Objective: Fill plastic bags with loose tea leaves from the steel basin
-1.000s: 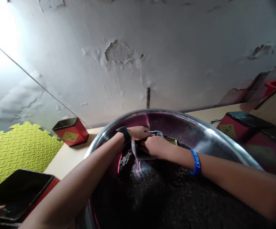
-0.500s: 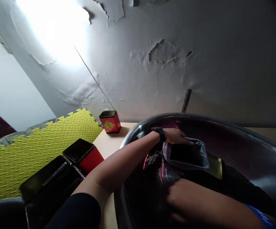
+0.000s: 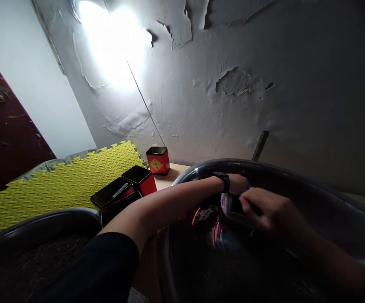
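My left hand (image 3: 237, 184), with a dark watch on its wrist, reaches into a large dark metal basin (image 3: 319, 185). Its fingers grip the rim of a tin lined with a clear plastic bag (image 3: 228, 208). Over the tin's mouth is my right hand (image 3: 269, 206), its fingers curled and a little blurred. Whatever it holds is hidden from view. Dark loose leaves (image 3: 206, 214) lie in the basin beside the tin, mostly in shadow.
A red tin with a yellow diamond label (image 3: 158, 164) stands by the wall. More open red-and-black tins (image 3: 147, 183) sit left of my forearm. A second basin (image 3: 65, 212) holds dark loose leaves at lower left, near yellow foam matting (image 3: 75, 181).
My right hand has risen from low in the basin to the lined tin's mouth. My left hand stays at the tin. The view has shifted left, showing more of the second basin.
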`<state>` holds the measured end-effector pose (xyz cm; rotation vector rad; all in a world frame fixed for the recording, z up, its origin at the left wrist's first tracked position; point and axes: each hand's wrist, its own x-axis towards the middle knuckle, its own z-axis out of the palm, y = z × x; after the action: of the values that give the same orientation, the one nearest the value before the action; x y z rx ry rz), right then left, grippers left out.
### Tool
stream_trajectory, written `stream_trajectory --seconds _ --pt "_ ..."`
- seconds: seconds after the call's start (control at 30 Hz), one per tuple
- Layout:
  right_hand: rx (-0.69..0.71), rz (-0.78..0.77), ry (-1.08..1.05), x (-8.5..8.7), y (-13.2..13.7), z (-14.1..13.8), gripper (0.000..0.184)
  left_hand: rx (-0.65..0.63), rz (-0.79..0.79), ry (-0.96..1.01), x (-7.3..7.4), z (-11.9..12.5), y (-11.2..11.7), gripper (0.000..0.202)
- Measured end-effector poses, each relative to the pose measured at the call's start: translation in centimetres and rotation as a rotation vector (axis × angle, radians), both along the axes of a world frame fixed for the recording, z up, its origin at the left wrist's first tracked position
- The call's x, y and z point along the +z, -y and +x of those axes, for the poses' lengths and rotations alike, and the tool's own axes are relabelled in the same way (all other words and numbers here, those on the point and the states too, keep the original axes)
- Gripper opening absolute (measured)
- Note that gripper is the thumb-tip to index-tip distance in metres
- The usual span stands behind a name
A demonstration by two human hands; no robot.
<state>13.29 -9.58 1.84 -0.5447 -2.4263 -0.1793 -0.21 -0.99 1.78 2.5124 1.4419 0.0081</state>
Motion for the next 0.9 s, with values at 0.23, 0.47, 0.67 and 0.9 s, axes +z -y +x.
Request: stream_trajectory --seconds 0.23,0.47,0.67,0.9 --pt "-0.549 -0.106 -0.063 -0.3 -5.6 3.8 0.026 0.104 0.162 0.105 -1.3 -1.4 -0.1 0.031" --pt "-0.692 -0.469 0.181 -1.8 -7.4 5.0 0.041 0.272 0.179 0.059 -2.4 -3.1 -1.6 0.028" --pt "-0.635 -0.34 0.098 -1.3 -5.3 3.7 0.032 0.29 0.233 0.02 -0.4 -3.9 0.6 0.038" --pt "-0.053 -0.195 -0.06 0.6 2.0 -0.6 0.021 0.395 0.422 -0.125 7.9 -13.3 7.7 0.034"
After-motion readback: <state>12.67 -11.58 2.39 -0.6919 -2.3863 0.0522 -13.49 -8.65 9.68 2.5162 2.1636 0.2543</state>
